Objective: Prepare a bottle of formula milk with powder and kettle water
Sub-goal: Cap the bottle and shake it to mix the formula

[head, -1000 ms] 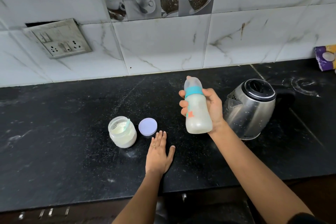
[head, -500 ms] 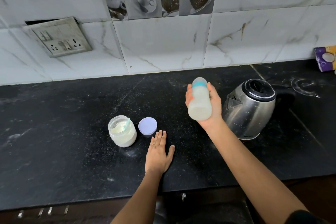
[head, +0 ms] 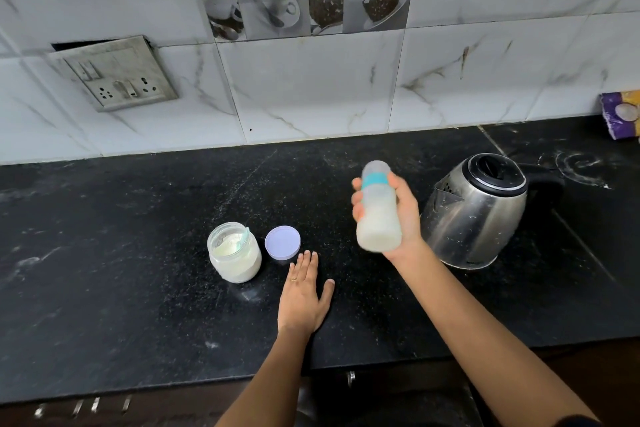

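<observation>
The right hand (head: 401, 218) has its fingers (head: 358, 211) wrapped round the capped bottle (head: 378, 215), held up over mid-counter (head: 138, 270) beside the kettle (head: 474, 215). The left hand (head: 304, 298) lies flat, fingers straight. If the collar is loose, a hard shake could spray milk.

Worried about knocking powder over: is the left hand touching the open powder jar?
Apart. The head view shows bare black counter between the left hand, lying flat, and the powder jar.
</observation>
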